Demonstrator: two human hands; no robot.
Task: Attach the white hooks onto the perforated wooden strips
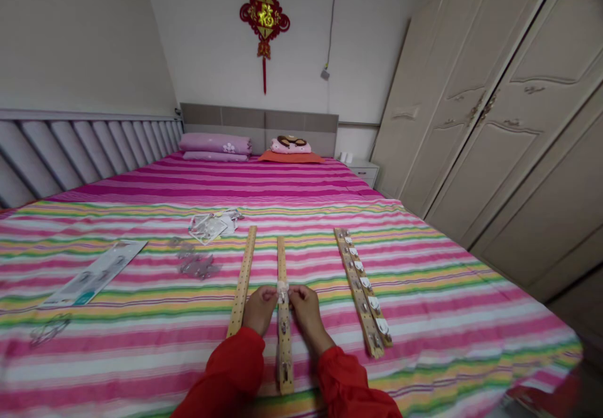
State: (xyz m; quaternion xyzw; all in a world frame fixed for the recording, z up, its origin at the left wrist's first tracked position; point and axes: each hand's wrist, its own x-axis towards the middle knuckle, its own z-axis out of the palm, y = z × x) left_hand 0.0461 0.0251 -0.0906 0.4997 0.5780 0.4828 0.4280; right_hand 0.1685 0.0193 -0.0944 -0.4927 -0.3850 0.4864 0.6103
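Note:
Three long wooden strips with holes lie on the striped bedspread [424,280]. My left hand [260,310] and my right hand [306,308] both pinch a small clear piece [282,289] over the middle strip [283,317], fingers closed. The left strip [242,280] lies bare beside my left hand. To the right lies a third strip [362,289] carrying several white hooks. Both arms wear red sleeves.
Clear plastic bags [211,225] and loose transparent pieces [198,266] lie to the left, with a flat package [94,273] and another clear item [49,329] farther left. Pillows [215,145] rest at the headboard. A wardrobe [494,123] stands on the right, a padded wall on the left.

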